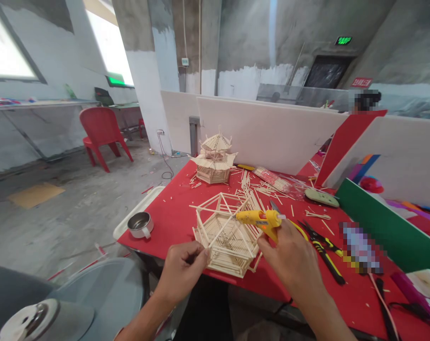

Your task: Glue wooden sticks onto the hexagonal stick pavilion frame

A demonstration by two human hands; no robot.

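In front of me on the red tabletop sits a many-sided frame of thin wooden sticks (232, 265), with stacked-stick walls and crossing sticks over its top. My left hand (184, 265) is closed at its left front side, thumb and finger pinching the end of a wooden stick (220, 232) that slants across the top. My right hand (289, 251) grips a yellow glue gun (259, 219), its nozzle pointing left, close to the crossing sticks. Whether the nozzle touches them I cannot tell. Behind stands a stick pagoda model (215, 161) with two tiers of roof.
Loose sticks (268, 189) and a plastic bag of sticks (275, 180) lie behind the frame. Pliers (325, 260) with black and yellow handles rest at right, beside a green board (385, 227). A metal cup (140, 224) stands at the left edge. A white partition (257, 132) bounds the back.
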